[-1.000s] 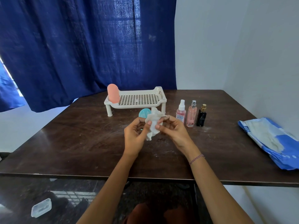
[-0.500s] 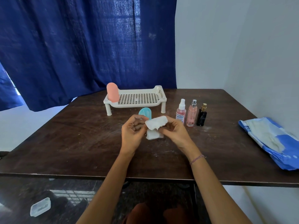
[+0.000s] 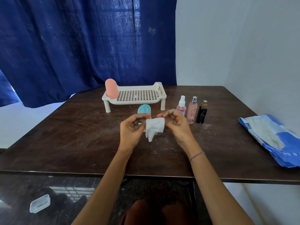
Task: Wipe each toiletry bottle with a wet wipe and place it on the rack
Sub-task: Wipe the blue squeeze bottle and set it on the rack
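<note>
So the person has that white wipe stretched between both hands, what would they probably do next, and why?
Probably reach the left hand for the teal bottle just behind it, leaving the wet wipe with the right hand. Only the pink bottle stands on the rack; the teal one and three spray bottles are still on the table, and the teal one is nearest.

Counted on the table (image 3: 65,143): one white rack (image 3: 138,95), one wet wipe (image 3: 154,128), one blue wipe packet (image 3: 269,140), two hands. Bottles, five in total: one pink capsule bottle (image 3: 111,90), one teal capsule bottle (image 3: 144,109), two pink spray bottles (image 3: 181,106) (image 3: 192,111), one black bottle (image 3: 201,112). Noted on floor: one clear plastic container (image 3: 39,203).
</note>
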`<state>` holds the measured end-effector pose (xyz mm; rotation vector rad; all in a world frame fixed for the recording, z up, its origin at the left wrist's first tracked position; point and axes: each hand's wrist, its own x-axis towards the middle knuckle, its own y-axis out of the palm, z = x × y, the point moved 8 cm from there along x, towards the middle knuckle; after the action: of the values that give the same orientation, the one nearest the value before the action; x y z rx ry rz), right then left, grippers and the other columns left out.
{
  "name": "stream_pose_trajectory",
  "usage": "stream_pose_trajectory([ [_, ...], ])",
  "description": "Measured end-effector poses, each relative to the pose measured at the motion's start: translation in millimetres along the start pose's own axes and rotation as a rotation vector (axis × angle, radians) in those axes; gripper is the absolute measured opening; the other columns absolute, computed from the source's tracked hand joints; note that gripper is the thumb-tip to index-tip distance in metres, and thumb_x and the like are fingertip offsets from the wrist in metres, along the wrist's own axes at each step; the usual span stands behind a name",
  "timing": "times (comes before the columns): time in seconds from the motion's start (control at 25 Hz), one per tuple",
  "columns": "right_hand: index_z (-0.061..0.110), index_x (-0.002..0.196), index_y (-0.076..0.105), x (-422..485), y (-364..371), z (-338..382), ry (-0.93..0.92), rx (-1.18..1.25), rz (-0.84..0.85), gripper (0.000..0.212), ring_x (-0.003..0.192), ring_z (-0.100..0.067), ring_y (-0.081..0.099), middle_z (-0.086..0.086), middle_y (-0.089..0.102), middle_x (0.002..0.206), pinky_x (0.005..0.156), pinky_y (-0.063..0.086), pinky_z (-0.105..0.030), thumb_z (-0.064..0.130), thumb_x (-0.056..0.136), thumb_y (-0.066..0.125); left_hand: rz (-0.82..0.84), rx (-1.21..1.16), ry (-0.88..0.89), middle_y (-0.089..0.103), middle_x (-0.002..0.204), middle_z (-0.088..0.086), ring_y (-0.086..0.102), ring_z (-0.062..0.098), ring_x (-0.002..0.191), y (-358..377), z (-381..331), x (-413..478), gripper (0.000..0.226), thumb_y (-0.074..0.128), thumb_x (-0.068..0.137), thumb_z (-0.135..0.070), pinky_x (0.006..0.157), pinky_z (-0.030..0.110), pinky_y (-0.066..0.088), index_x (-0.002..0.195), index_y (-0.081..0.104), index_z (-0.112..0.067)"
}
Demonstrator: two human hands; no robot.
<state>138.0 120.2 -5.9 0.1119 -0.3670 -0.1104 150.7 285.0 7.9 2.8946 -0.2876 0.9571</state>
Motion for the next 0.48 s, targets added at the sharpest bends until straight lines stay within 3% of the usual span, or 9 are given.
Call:
stream_pose_trajectory([
  [0.12,0.011,0.100,0.064,-3,9,-11,0.133,0.044,0.068,0.019,0.102,-0.018,0.063,-0.006,0.067,0.104,0.082,0.055,-0.031,0.001,0.093,0.048,-0.048,0.037,0.017,0.070,0.097,0.000,0.068,0.015,0.095,-4,-1,-1,0.033,0.064,0.079,0.012,0.086,0.024,0.054,0.099,0.066,-0.014],
  [0.28,0.011,0.109,0.059,-4,12,-7,0.112,0.019,0.097,0.022,0.106,-0.020,0.062,-0.011,0.064,0.108,0.081,0.056,-0.037,0.002,0.093,0.048,-0.093,0.086,0.011,0.069,0.095,0.003,0.066,0.014,0.091,-11,1,1,0.029,0.064,0.080,0.009,0.081,0.020,0.052,0.095,0.068,-0.017],
  [0.48,0.011,0.108,0.058,-9,22,-5,0.151,0.048,0.149,0.019,0.094,-0.013,0.064,-0.005,0.065,0.100,0.073,0.055,-0.025,0.008,0.090,0.056,-0.094,0.082,-0.014,0.068,0.088,0.003,0.067,0.007,0.082,-11,3,2,0.026,0.065,0.080,0.009,0.076,0.018,0.052,0.090,0.068,-0.015],
])
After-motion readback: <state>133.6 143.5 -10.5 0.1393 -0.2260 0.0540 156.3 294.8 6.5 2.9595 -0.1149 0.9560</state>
